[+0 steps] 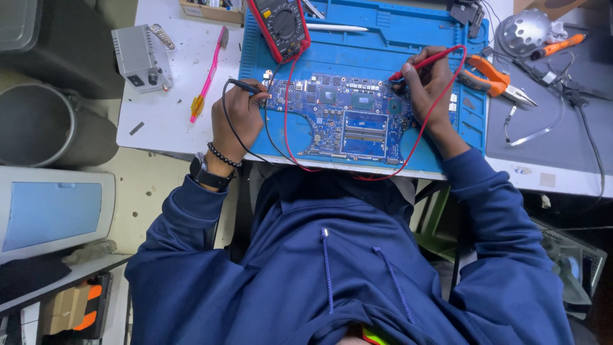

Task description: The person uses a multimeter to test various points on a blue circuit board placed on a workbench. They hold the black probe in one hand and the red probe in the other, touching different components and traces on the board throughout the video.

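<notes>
White surface [167, 115] carries a blue silicone repair mat [472, 128] with moulded compartments along its far edge; the mat sits square to the seated person, so the work lies within reach of both forearms. On the mat lies a blue laptop circuit board [345, 118], component side up and flat, which leaves its chips and slots open to a probe from above.

Left hand [237, 118] is closed in a pen-style grip on the thin black probe [246, 87], tip down at the board's left edge. Right hand [426, 83] is likewise closed, fingers pinching the slim red probe [421, 64], tip down near the board's upper right area. Whether either tip actually touches metal cannot be told at this size.

Red and black leads [287, 137] loop off the near edge of the mat and back up to the red-cased multimeter [284, 25], which stands at the far end facing the person, presumably so the dial stays readable while both hands are busy.

Set aside, off the board:
- orange-handled pliers [495, 80], just right of the right hand
- grey box-shaped soldering station [140, 57], on the white surface, left
- pink plastic brush [207, 76] beside it
</notes>
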